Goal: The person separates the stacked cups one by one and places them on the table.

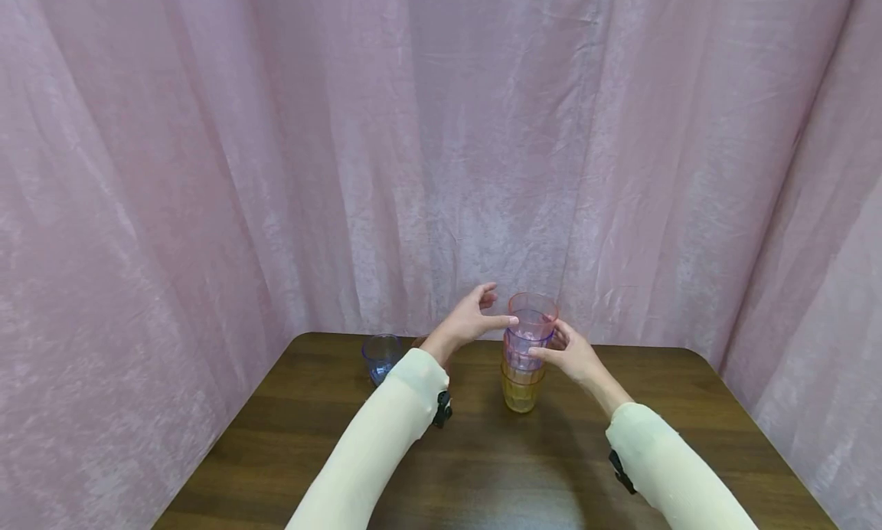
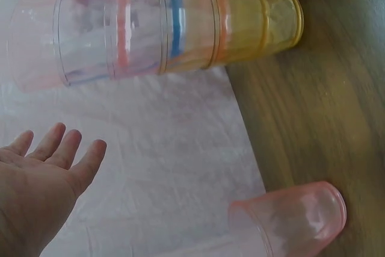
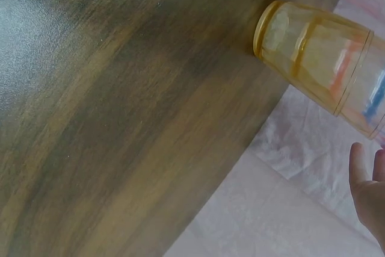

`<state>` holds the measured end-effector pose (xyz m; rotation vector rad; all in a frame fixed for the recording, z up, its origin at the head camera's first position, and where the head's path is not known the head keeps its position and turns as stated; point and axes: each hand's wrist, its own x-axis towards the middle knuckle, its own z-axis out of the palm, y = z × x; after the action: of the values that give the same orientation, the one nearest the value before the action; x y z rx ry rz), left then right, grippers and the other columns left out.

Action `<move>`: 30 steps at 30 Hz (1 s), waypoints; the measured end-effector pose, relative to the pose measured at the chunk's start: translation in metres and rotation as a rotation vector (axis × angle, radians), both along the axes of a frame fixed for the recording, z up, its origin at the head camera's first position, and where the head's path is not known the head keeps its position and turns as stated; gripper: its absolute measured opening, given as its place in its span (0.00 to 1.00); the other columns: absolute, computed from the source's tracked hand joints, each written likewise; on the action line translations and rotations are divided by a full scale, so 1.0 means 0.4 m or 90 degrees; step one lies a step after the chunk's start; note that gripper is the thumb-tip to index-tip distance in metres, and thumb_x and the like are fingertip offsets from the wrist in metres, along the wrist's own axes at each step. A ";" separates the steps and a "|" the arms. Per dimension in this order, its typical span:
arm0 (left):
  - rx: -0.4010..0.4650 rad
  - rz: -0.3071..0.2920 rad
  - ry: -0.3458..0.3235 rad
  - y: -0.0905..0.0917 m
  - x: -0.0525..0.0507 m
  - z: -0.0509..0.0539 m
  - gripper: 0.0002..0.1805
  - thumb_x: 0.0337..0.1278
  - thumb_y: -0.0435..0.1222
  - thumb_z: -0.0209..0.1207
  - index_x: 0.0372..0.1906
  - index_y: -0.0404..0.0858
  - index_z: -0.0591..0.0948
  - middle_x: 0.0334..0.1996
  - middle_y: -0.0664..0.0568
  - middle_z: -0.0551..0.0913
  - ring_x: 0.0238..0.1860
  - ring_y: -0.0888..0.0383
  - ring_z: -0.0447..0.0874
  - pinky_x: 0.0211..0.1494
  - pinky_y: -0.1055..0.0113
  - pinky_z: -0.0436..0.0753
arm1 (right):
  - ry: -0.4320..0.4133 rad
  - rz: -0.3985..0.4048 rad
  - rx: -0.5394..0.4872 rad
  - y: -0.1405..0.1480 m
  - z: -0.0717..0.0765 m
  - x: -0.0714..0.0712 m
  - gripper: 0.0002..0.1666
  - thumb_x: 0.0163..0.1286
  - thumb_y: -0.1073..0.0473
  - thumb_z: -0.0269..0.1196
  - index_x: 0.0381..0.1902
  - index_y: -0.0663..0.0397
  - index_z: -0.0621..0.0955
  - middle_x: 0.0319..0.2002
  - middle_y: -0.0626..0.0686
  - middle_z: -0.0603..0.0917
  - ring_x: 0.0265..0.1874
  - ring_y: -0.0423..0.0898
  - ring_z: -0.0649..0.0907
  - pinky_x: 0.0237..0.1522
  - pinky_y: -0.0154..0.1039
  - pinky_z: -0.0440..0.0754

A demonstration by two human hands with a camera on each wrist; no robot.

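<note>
A stack of clear tinted cups [image 1: 524,361] stands upright on the table, with a yellow cup [image 1: 520,398] at the bottom, blue-purple and pink tints higher up, and a pink cup [image 1: 529,303] on top. My right hand [image 1: 575,355] holds the upper part of the stack from the right, thumb in front and fingers behind. To the left of the upper cups is my left hand [image 1: 472,315], fingers spread; the left wrist view shows that palm [image 2: 42,191] apart from the stack.
A blue cup [image 1: 381,354] stands at the table's back left. Near it, a pink cup [image 2: 301,218] is mostly hidden by my left arm in the head view. A pink curtain [image 1: 482,147] hangs behind the brown wooden table [image 1: 482,469].
</note>
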<state>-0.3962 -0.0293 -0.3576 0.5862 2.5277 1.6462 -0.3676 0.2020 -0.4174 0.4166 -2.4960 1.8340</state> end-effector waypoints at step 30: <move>0.000 -0.022 0.024 0.082 0.006 -0.022 0.48 0.51 0.43 0.74 0.74 0.39 0.62 0.68 0.43 0.70 0.68 0.46 0.68 0.67 0.52 0.71 | 0.009 0.005 0.001 -0.012 -0.007 0.000 0.46 0.64 0.54 0.72 0.74 0.56 0.63 0.69 0.64 0.69 0.68 0.63 0.69 0.66 0.60 0.67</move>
<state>-0.3940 0.0034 -0.3664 0.6634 2.5282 1.6385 -0.3678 0.1973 -0.4201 0.4389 -2.4898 1.8261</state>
